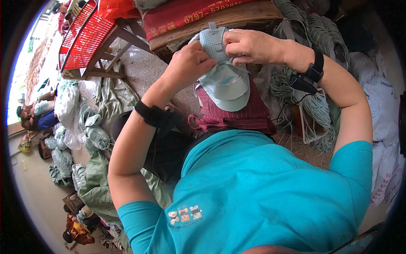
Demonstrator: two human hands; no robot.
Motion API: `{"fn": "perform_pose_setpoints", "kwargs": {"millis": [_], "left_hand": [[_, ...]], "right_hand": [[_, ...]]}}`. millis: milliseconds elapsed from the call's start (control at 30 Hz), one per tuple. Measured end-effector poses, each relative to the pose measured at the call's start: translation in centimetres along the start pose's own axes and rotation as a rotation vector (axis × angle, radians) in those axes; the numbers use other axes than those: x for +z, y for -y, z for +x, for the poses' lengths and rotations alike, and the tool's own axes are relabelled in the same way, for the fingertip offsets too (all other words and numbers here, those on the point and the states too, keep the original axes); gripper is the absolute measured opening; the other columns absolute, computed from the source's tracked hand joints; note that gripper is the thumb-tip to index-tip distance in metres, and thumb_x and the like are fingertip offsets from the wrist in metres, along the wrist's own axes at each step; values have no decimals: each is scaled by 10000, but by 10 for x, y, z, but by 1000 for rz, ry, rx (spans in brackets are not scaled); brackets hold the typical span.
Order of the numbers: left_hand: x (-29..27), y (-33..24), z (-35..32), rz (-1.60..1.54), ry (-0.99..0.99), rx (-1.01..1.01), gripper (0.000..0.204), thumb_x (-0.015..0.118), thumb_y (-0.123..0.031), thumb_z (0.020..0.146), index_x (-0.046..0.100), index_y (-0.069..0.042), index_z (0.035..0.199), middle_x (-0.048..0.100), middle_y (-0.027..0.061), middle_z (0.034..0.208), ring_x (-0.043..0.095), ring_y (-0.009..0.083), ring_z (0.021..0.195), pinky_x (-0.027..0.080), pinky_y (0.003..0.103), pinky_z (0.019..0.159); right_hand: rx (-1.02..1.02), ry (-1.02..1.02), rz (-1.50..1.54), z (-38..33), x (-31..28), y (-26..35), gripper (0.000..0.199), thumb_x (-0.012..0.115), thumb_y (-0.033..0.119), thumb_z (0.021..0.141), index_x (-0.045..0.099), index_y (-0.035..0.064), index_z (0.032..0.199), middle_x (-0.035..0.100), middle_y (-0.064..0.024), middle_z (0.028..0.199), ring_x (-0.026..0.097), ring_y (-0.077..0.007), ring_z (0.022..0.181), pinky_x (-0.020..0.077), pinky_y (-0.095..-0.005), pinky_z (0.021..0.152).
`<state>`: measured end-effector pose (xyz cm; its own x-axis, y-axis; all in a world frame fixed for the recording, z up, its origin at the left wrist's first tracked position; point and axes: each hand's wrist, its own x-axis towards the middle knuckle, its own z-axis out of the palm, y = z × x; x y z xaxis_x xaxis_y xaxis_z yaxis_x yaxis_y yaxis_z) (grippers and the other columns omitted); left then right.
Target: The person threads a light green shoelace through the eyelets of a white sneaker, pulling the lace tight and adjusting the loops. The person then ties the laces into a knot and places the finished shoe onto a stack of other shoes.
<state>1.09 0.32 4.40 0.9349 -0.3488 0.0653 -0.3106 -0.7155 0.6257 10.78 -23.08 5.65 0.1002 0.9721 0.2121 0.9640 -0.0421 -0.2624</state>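
Item: one pale green mesh shoe upper (224,80), unsoled, which we are holding up in front of the chest, above a dark red striped cloth (237,112) lying over the lap. We are judging it light, soft and floppy, the knit giving under any pressure and the flat toe part drooping, so we are taking it at the stiffer tongue and collar end rather than by the loose mesh. The left hand (190,63) is closing round its left side, fingers curled and thumb pressing on the mesh; the right hand (253,44) is pinching the top by the tongue, fingertips bunched together. Both wrists are wearing dark bands. Beyond: bundles of grey-green laces (317,34) are lying at the right, a wooden board with a red banner (211,15) ahead, a red plastic crate (86,31) on a wooden frame at upper left, and more pale uppers (63,161) are lying on the floor at left.
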Motion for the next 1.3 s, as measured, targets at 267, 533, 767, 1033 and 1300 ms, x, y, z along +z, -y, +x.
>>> {"fn": "perform_pose_setpoints", "kwargs": {"millis": [267,533,767,1033,1300], "left_hand": [[-4,-5,4,17,77,-203,247,736,-235,827,738,10,860,608,87,871,602,189,792,494,336,717],[-7,-4,32,203,398,-409,302,724,-369,760,777,-89,856,685,121,976,679,220,868,543,348,742],[0,-6,15,-137,134,-446,249,762,-234,790,704,4,744,588,31,643,543,126,595,441,305,542],[-5,6,-26,-73,-14,-21,247,773,-150,788,671,-31,980,533,94,974,585,245,849,497,324,742],[-4,-7,-28,79,-146,30,214,763,-115,758,622,-13,882,527,125,967,613,305,879,519,373,757]], "right_hand": [[155,183,75,11,-16,7,331,790,57,712,569,41,958,512,-84,1033,555,-291,1018,498,-408,879],[139,174,62,14,-11,4,343,800,60,693,564,34,941,518,-91,1025,558,-296,1028,495,-413,874],[163,124,19,13,-9,9,310,794,103,720,572,30,923,518,-88,1001,571,-279,990,498,-409,856],[100,5,425,39,7,20,150,615,62,854,635,26,999,568,-89,1059,614,-267,976,500,-372,853],[250,-99,288,45,28,16,140,649,66,842,666,14,971,562,-95,1012,610,-265,942,498,-363,847]]}}
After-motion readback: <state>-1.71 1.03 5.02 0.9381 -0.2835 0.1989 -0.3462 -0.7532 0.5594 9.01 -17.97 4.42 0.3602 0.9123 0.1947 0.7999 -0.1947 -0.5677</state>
